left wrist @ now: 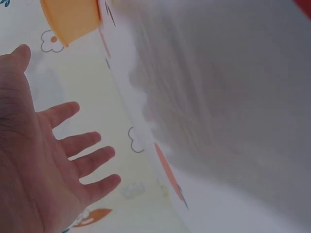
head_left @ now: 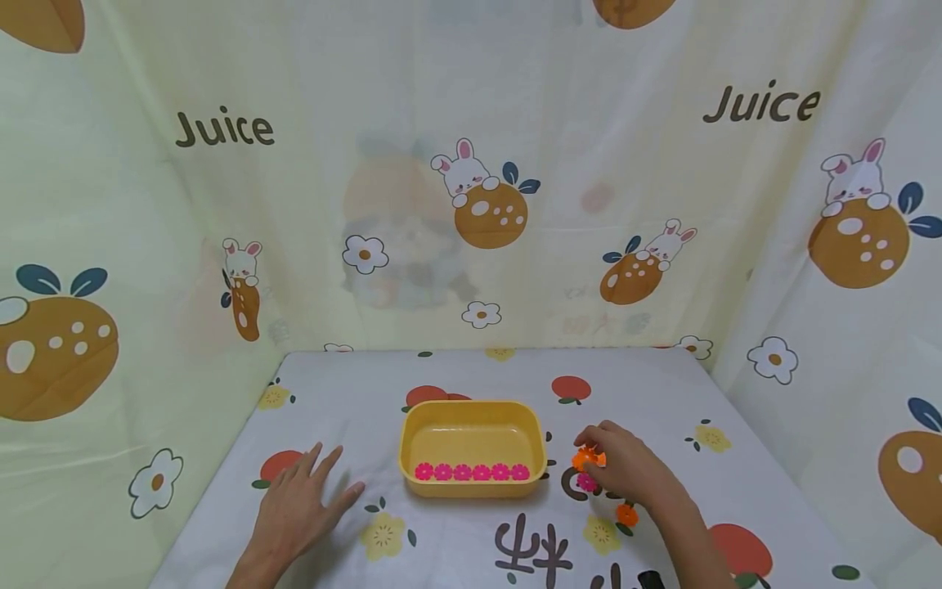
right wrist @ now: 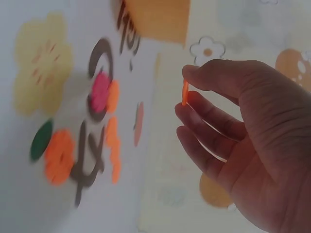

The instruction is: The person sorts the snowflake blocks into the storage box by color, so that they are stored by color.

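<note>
My right hand [head_left: 633, 465] is to the right of the yellow tray [head_left: 471, 489], above the table. In the right wrist view, its thumb and fingertips pinch a thin orange flower piece [right wrist: 185, 92] seen edge-on. Under and near that hand lie a pink flower piece [right wrist: 100, 92], more orange pieces [right wrist: 112, 150] and a separate orange flower piece [head_left: 626, 514] nearer the front. Along the near side inside the tray runs a row of several pink flower pieces [head_left: 462, 472]. Left of the tray, my left hand [head_left: 298, 507] holds nothing, its fingers spread.
A white cloth [head_left: 441, 548] printed with fruit, flowers and dark lettering covers the table. Patterned curtains [head_left: 471, 98] enclose its back and sides. At the front edge, a small black object [head_left: 651, 579] shows partly, left of the right forearm.
</note>
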A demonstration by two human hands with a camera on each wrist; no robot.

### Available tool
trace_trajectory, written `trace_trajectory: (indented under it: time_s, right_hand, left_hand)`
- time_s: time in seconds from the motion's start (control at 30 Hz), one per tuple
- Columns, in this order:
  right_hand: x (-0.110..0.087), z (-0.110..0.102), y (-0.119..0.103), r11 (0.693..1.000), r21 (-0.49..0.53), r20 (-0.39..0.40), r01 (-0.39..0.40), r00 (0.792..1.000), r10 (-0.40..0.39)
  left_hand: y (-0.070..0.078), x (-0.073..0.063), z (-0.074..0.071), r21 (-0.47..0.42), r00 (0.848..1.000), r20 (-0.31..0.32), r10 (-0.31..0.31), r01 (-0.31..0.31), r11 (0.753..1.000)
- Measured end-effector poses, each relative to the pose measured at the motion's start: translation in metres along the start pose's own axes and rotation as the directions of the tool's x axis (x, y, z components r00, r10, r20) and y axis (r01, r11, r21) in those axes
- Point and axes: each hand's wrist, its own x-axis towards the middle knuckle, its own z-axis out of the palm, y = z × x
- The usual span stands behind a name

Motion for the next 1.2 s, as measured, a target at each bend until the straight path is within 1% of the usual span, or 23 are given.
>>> trace_trajectory:
  time_s: [0.27, 0.43, 0.57, 0.83, 0.97, 1.2]
  right_hand:
    - [0.014, 0.007, -0.034, 0.991, -0.011, -0.040, 0.131, 0.991, -0.131]
    - [0.023, 0.011, -0.054, 0.985, -0.052, -0.038, 0.165, 0.985, -0.167]
    - [0.031, 0.014, -0.063, 0.975, -0.082, -0.035, 0.204, 0.978, -0.208]
    - [0.047, 0.026, -0.066, 0.954, -0.167, -0.033, 0.249, 0.966, -0.258]
    - [0.054, 0.032, -0.064, 0.945, -0.182, -0.022, 0.270, 0.960, -0.278]
    - [0.066, 0.046, -0.061, 0.948, -0.173, 0.022, 0.267, 0.963, -0.267]
  left_hand:
    - [0.000, 0.000, -0.001, 0.001, 1.000, -0.010, 0.002, -0.002, 1.000]
    - [0.000, 0.000, -0.002, -0.007, 1.000, -0.012, 0.003, -0.003, 1.000]
    - [0.000, 0.000, -0.002, -0.006, 1.000, -0.006, -0.007, 0.007, 1.000]
    - [0.000, 0.001, -0.002, 0.005, 1.000, -0.014, -0.010, 0.010, 1.000]
    - [0.000, 0.001, -0.003, 0.011, 1.000, -0.009, -0.012, 0.013, 1.000]
    - [0.000, 0.001, -0.002, 0.011, 1.000, 0.004, -0.027, 0.026, 1.000]
